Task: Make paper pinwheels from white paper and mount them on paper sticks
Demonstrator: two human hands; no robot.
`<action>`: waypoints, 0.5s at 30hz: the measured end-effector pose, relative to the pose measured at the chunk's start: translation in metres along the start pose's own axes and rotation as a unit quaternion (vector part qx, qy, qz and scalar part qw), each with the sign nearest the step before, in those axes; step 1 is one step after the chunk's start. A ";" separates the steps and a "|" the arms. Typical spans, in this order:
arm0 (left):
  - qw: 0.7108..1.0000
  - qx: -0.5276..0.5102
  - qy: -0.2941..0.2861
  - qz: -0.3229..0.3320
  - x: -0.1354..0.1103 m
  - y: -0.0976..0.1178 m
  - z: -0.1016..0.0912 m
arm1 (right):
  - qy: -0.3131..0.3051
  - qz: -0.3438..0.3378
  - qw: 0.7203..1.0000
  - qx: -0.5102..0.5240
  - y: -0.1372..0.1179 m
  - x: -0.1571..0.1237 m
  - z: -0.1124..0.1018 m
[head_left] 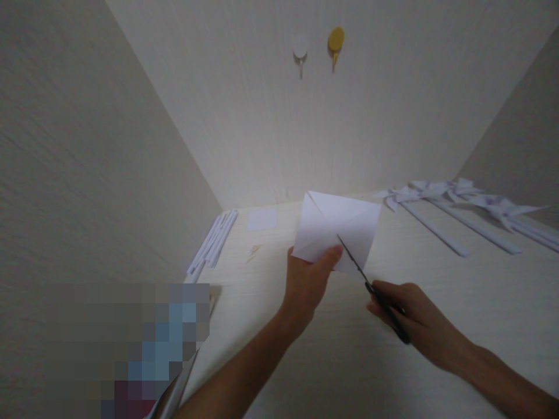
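My left hand pinches the lower left part of a white sheet of paper, thumb on top, holding it above the table. Fold lines run across the sheet, and a slit shows near its upper left corner. In my right hand is a pair of scissors with dark handles. The blades lie at the sheet's lower right corner and point toward its middle. Whether the blades are spread or closed is hard to make out.
Several paper pinwheels on white sticks lie at the back right of the table. Rolled paper sticks sit at the back left, beside a flat paper square and some small yellowish pieces. A yellow hook and a white hook are on the wall.
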State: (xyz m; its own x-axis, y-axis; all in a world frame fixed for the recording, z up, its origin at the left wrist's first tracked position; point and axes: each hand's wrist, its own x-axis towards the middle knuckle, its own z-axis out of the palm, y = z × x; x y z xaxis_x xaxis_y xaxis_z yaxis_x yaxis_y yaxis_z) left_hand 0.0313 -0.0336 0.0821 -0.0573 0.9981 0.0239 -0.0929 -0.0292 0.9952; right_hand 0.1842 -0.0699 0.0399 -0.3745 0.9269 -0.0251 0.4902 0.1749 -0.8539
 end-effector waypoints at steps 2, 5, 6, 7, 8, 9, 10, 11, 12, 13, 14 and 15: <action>1.000 -0.002 0.002 -0.004 0.001 0.000 0.000 | 0.000 0.001 1.000 -0.001 0.001 0.000 0.000; 1.000 -0.003 0.003 -0.003 0.001 -0.001 0.001 | 0.001 -0.007 1.000 -0.006 0.002 0.000 -0.001; 1.000 -0.002 0.004 -0.002 0.001 -0.001 0.001 | 0.001 -0.007 1.000 -0.006 0.002 0.000 -0.001; 1.000 -0.002 0.004 -0.001 0.001 -0.001 0.001 | 0.001 -0.006 1.000 -0.006 0.002 0.001 -0.001; 1.000 -0.002 0.004 0.001 0.001 -0.001 0.001 | 0.001 -0.004 1.000 -0.006 0.002 0.001 -0.001; 1.000 -0.004 0.004 0.003 0.001 -0.001 0.000 | 0.001 -0.001 1.000 -0.005 0.002 0.001 -0.001; 1.000 -0.005 0.003 0.005 0.001 -0.002 0.000 | 0.002 0.002 1.000 -0.005 0.002 0.001 -0.001; 1.000 -0.007 0.002 0.007 0.001 -0.002 0.000 | 0.002 0.003 1.000 -0.005 0.002 0.001 -0.001; 1.000 -0.006 0.001 0.007 0.002 -0.002 0.000 | 0.003 0.004 1.000 -0.004 0.002 0.001 -0.001; 1.000 -0.006 0.002 0.007 0.002 -0.003 0.000 | 0.003 0.004 1.000 -0.005 0.002 0.002 -0.001; 1.000 -0.005 0.001 0.007 0.002 -0.003 0.000 | 0.004 0.005 1.000 -0.008 0.002 0.002 -0.001; 1.000 -0.003 0.001 0.007 0.002 -0.003 0.000 | 0.003 0.004 1.000 -0.011 0.002 0.002 -0.001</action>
State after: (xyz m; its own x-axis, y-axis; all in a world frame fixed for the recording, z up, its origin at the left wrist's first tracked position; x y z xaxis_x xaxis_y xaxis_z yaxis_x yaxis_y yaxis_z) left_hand 0.0317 -0.0318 0.0793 -0.0597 0.9975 0.0382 -0.0981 -0.0439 0.9942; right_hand 0.1852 -0.0678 0.0382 -0.3650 0.9306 -0.0292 0.5110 0.1740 -0.8418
